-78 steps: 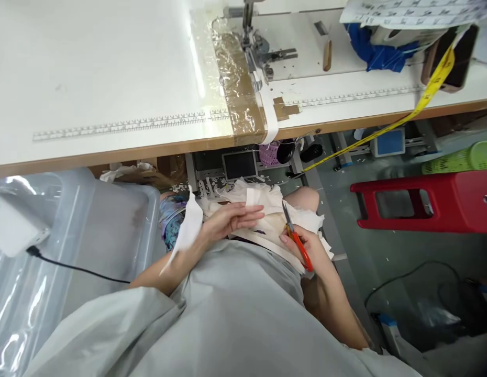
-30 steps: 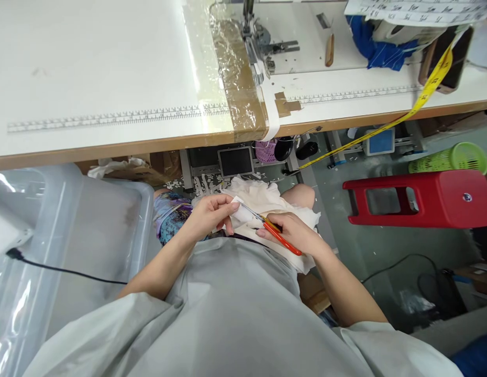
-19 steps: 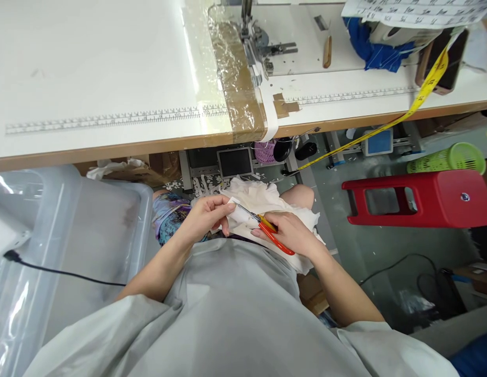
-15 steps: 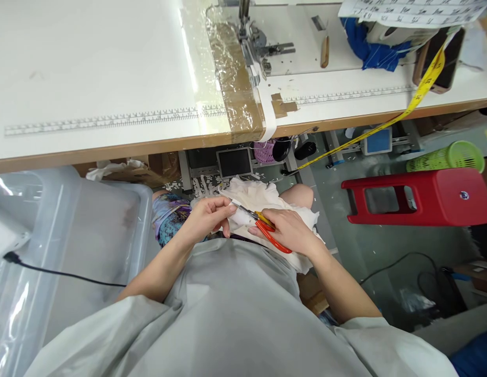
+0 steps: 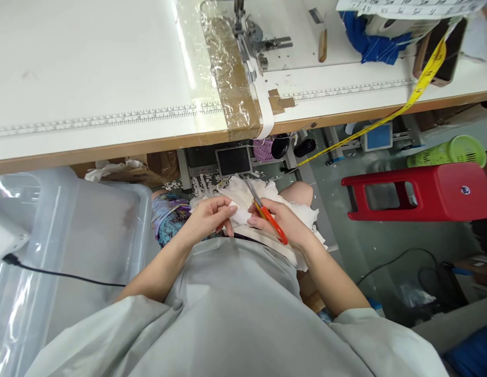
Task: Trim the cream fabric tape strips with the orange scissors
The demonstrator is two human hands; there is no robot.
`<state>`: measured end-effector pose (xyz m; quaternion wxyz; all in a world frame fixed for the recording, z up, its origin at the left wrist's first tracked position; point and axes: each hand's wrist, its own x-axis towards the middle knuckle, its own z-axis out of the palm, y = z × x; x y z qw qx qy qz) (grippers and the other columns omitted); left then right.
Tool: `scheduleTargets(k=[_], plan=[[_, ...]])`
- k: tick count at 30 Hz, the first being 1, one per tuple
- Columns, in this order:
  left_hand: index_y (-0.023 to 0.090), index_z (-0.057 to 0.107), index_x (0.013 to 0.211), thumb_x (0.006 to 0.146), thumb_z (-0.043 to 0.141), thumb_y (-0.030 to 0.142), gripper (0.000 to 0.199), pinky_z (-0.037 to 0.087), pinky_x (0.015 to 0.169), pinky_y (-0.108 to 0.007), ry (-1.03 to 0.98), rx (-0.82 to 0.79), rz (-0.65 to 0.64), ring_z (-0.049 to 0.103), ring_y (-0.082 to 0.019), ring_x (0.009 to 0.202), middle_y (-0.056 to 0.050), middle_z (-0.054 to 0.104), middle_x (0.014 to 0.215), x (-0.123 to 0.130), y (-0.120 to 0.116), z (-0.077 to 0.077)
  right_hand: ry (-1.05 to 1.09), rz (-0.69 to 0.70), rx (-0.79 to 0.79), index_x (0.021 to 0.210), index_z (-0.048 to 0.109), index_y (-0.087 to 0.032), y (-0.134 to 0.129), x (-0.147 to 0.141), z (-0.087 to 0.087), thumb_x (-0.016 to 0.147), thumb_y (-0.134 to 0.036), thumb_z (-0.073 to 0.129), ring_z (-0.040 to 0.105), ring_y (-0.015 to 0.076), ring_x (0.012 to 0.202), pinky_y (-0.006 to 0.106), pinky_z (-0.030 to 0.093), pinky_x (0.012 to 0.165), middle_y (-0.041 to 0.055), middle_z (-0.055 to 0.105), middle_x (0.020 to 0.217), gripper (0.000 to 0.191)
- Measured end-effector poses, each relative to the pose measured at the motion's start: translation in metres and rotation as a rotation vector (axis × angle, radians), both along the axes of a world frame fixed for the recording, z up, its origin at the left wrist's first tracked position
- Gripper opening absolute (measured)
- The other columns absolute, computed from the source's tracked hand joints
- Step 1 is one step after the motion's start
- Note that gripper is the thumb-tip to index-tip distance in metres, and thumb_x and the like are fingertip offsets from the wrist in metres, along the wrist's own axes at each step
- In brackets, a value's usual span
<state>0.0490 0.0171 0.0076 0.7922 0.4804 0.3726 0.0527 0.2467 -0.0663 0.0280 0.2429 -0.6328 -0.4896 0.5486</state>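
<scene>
My left hand (image 5: 214, 214) pinches an edge of the white fabric (image 5: 263, 189) between thumb and fingertips, above my lap. Scissors with red-orange handles (image 5: 275, 225) are in my right hand (image 5: 280, 217), their blades pointing up and to the left, away from my body. The blades lie over the bunched fabric, a little to the right of my left fingertips and not touching them. Whether the blades are fully closed is hard to tell. The fabric spreads across my lap and over one knee.
The sewing table's front edge (image 5: 149, 145) runs across above my hands, with a sewing machine foot (image 5: 243, 39). A yellow tape measure (image 5: 420, 86) hangs off it. A clear plastic bin (image 5: 139, 230) stands left; a red stool (image 5: 435, 193) and green basket (image 5: 463, 151) are right.
The scissors have moved away from my left fingertips and turned, so the blades point more upward. My right hand has turned with them. My left hand stays nearly where it was.
</scene>
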Motion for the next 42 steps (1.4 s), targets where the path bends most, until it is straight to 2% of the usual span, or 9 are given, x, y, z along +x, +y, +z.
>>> scheduleTargets(k=[7, 11, 15, 20, 26, 29, 35, 40, 42], plan=[[0.018, 0.047, 0.105, 0.087, 0.058, 0.051, 0.039, 0.037, 0.045, -0.019, -0.088, 0.041, -0.09, 0.056, -0.012, 0.048, 0.0, 0.065, 0.064, 0.003, 0.007, -0.002, 0.038, -0.281, 0.216, 0.076, 0.056, -0.02, 0.011, -0.015, -0.004, 0.079, -0.048, 0.068, 0.047, 0.0121, 0.059, 0.027, 0.042, 0.059, -0.0027, 0.052, 0.066, 0.032], [0.016, 0.058, 0.084, 0.081, 0.065, 0.05, 0.035, 0.037, 0.045, -0.02, 0.026, 0.186, -0.271, 0.053, -0.011, 0.044, 0.003, 0.056, 0.058, -0.011, 0.037, -0.017, -0.068, -0.616, 0.474, 0.078, 0.062, -0.022, -0.007, 0.03, 0.016, 0.078, -0.042, 0.071, 0.06, 0.0185, 0.068, 0.036, 0.051, 0.068, 0.0022, 0.063, 0.076, 0.021], [0.017, 0.061, 0.072, 0.085, 0.056, 0.048, 0.034, 0.039, 0.051, -0.022, 0.205, 0.501, -0.452, 0.056, -0.014, 0.048, 0.001, 0.058, 0.053, -0.03, 0.071, -0.039, -0.057, -0.917, 0.686, 0.066, 0.063, -0.03, -0.05, 0.094, 0.056, 0.065, -0.039, 0.079, 0.052, 0.0186, 0.053, 0.038, 0.044, 0.053, 0.0, 0.055, 0.064, 0.018], [0.016, 0.067, 0.077, 0.083, 0.047, 0.031, 0.026, 0.045, 0.065, -0.03, 0.438, 0.884, -0.434, 0.063, -0.023, 0.068, -0.009, 0.069, 0.073, -0.038, 0.084, -0.073, -0.123, -1.073, 0.346, 0.054, 0.053, -0.031, -0.136, 0.13, 0.085, 0.055, -0.051, 0.084, 0.029, 0.0131, 0.042, 0.034, 0.023, 0.044, -0.0017, 0.032, 0.051, 0.037], [0.013, 0.064, 0.113, 0.085, 0.044, 0.023, 0.036, 0.049, 0.08, -0.032, 0.323, 0.891, -0.005, 0.065, -0.022, 0.087, -0.012, 0.07, 0.111, -0.019, 0.049, -0.079, -0.149, -0.679, -0.322, 0.065, 0.067, -0.025, -0.2, 0.106, 0.053, 0.062, -0.065, 0.076, 0.067, 0.0307, 0.068, 0.047, 0.055, 0.066, 0.0119, 0.069, 0.069, 0.042], [0.016, 0.068, 0.093, 0.091, 0.048, 0.026, 0.022, 0.048, 0.078, -0.031, -0.044, 0.867, 0.144, 0.064, -0.019, 0.082, -0.008, 0.072, 0.087, 0.002, 0.022, -0.051, -0.137, -0.714, -0.314, 0.085, 0.067, -0.022, -0.183, 0.084, 0.026, 0.069, -0.061, 0.074, 0.07, 0.029, 0.086, 0.044, 0.057, 0.084, 0.0113, 0.073, 0.089, 0.043], [0.017, 0.063, 0.092, 0.085, 0.048, 0.011, 0.018, 0.045, 0.062, -0.031, -0.705, 1.083, -0.025, 0.054, -0.015, 0.058, -0.004, 0.066, 0.066, 0.035, -0.01, 0.006, 0.252, -0.655, 0.187, 0.098, 0.057, -0.024, -0.086, 0.036, -0.024, 0.077, -0.065, 0.064, 0.065, 0.0269, 0.105, 0.042, 0.053, 0.092, 0.011, 0.065, 0.115, 0.046], [0.021, 0.061, 0.085, 0.087, 0.048, 0.015, 0.015, 0.044, 0.062, -0.033, -0.63, 1.006, -0.177, 0.054, -0.018, 0.06, -0.004, 0.062, 0.063, 0.028, -0.017, 0.011, 0.341, -0.591, 0.272, 0.09, 0.056, -0.022, -0.037, 0.011, -0.025, 0.072, -0.068, 0.066, 0.062, 0.023, 0.082, 0.037, 0.053, 0.074, 0.0071, 0.063, 0.087, 0.051], [0.022, 0.061, 0.091, 0.087, 0.053, 0.017, 0.011, 0.047, 0.067, -0.032, -0.506, 0.872, -0.099, 0.059, -0.018, 0.07, -0.006, 0.065, 0.077, 0.025, -0.019, 0.006, 0.279, -0.599, 0.309, 0.088, 0.054, -0.022, -0.032, 0.008, -0.013, 0.076, -0.058, 0.07, 0.058, 0.0192, 0.075, 0.034, 0.05, 0.07, 0.0038, 0.059, 0.082, 0.041]])
